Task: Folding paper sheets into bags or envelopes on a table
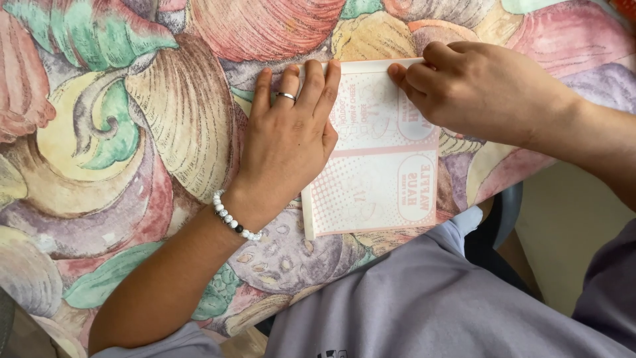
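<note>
Paper sheet (387, 176), white with a pink dotted print and rounded label shapes, lies flat on a table near the person's body, a little right of the middle of the view. Its near edge sits close to the table's near edge, and its far edge shows a plain white strip that looks folded over. A pink band crosses the sheet about halfway up, splitting it into a near and a far panel.

The left hand (288, 136) lies palm down with its fingers straight and close together, pressing on the left part of the sheet; the fingertips reach the far white strip, and the heel of the hand rests on the tablecloth (119, 132) just left of the sheet. A ring (285, 97) sits on one finger, and a bracelet (233, 217) of white beads with one dark bead circles the wrist.

The right hand (474, 89) comes in from the right with its fingers curled. Its fingertips press down on the far right corner of the sheet, at the white strip; whether they pinch the edge or only push on it cannot be told. The two hands are near each other but apart.

The tablecloth is printed with large shells and leaves in pink, green, yellow and purple. A grey shirt (424, 298) fills the near right of the view.
</note>
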